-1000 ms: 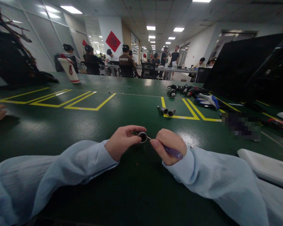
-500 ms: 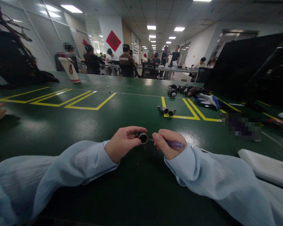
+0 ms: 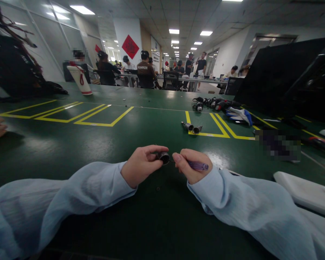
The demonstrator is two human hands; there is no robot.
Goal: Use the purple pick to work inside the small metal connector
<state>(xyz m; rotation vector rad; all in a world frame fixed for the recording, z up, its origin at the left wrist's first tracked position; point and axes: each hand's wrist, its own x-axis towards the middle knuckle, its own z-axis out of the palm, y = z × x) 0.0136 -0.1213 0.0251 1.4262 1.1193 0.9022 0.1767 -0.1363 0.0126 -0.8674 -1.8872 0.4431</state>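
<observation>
Lying nearest, small ring [image 3: 157, 189] on green table [image 3: 103, 146], same spot as before. Beyond it, left hand [image 3: 143, 164] pinching metal cup [image 3: 165, 158] between thumb and fingers, grip nearly unchanged. Right hand [image 3: 192, 157] closed round purple screwdriver [image 3: 200, 165], shifted slightly left since half second ago, less shaft showing; handle more level than one second ago. Shaft reaching cup's mouth; tip too dark to tell. Farther, two loose metal pieces [image 3: 196, 130] at yellow tape [image 3: 211, 135], unmoved. Then glove [image 3: 239, 115], paper cup [image 3: 79, 80], people [image 3: 145, 68] seated far off.

A white cup [image 3: 78, 80] stands beyond yellow tape markings [image 3: 93, 125].
</observation>
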